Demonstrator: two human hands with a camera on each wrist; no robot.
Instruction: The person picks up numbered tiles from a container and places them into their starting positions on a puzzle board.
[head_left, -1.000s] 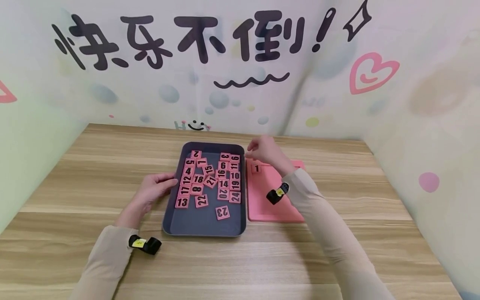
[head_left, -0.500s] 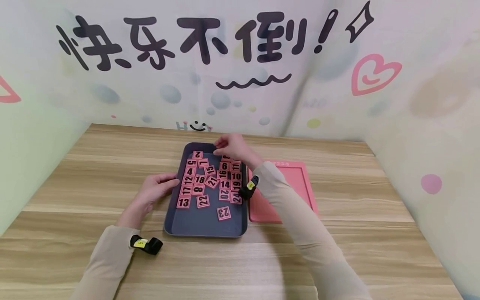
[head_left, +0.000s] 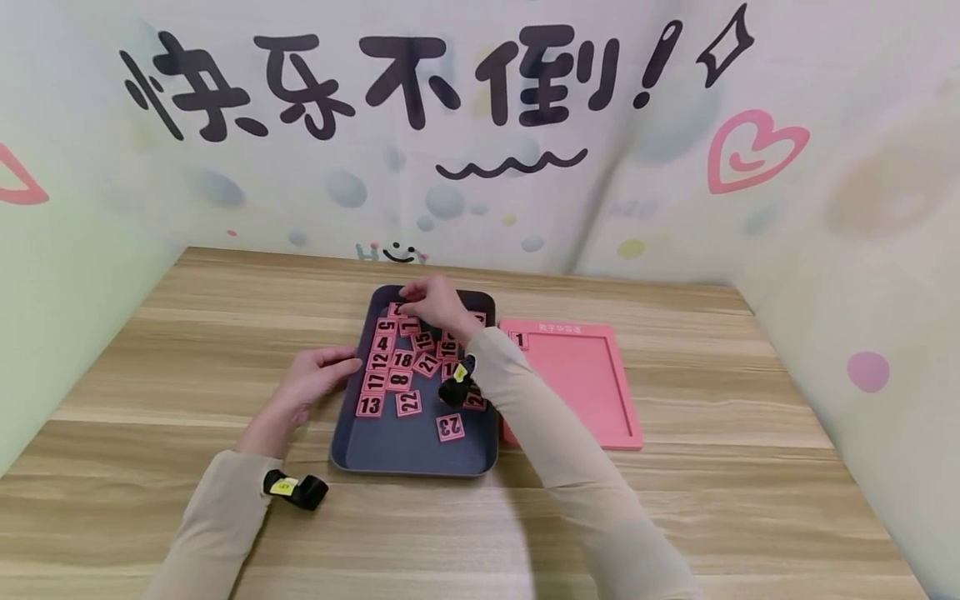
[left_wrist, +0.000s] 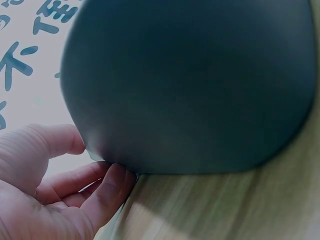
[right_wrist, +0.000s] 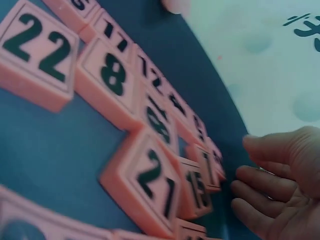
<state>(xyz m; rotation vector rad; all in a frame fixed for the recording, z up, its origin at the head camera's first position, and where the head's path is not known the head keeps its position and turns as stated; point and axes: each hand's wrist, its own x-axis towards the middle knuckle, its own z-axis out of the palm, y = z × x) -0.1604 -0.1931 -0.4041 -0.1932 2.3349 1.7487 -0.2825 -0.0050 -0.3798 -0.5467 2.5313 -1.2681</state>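
In the head view a dark grey-blue tray (head_left: pixel 405 457) holds several pink number tiles. My left hand (head_left: pixel 309 385) holds the tray's left side, its thumb at the rim. From the left wrist view, the fingertips (left_wrist: pixel 116 176) press at the bottom edge of the tray wall. My right hand (head_left: pixel 438 307) reaches over the tray's far end, fingertips right at the tile marked 2 (head_left: pixel 396 309). The right wrist view shows the thumb and fingers (right_wrist: pixel 260 187) apart with nothing between them, near tiles such as 21 (right_wrist: pixel 150 180) and 15 (right_wrist: pixel 196 187).
A pink frame board (head_left: pixel 576 392) lies against the tray's right side, with tile 1 (head_left: pixel 519 340) in its far left corner. Behind the wooden table (head_left: pixel 712 375) stands a printed wall covering (head_left: pixel 442 200).
My right hand has moved left from the pink board, across the tray's far end, to tile 2. Tile 1 stays on the board. My left hand keeps its place at the tray.
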